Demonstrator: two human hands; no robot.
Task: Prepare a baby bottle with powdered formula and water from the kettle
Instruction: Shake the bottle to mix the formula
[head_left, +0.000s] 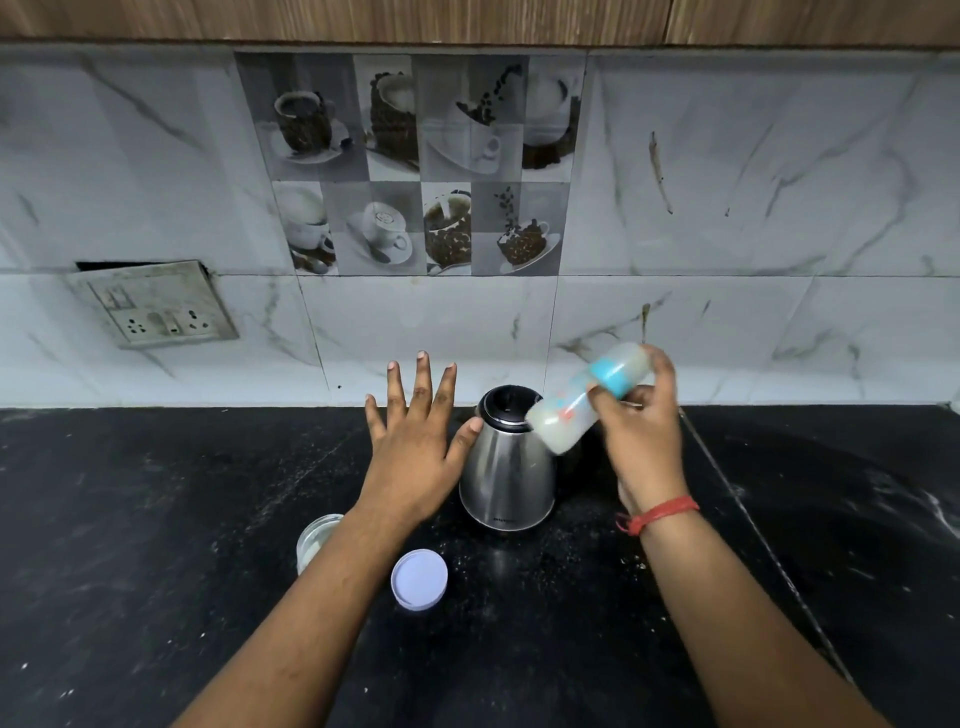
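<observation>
Pale lid (419, 579) lies on bench (156, 519) between forearms, beside open jar (318, 538) under left wrist — likely formula tub, kept within reach. Left hand (415, 441) spread flat, fingers straight, thumb touching kettle (506, 467), probably steadying it. Right hand (641, 436) grips baby bottle (587, 397) near teal collar, tilted base-down over kettle — blurred, milky; likely shaking to mix.
</observation>
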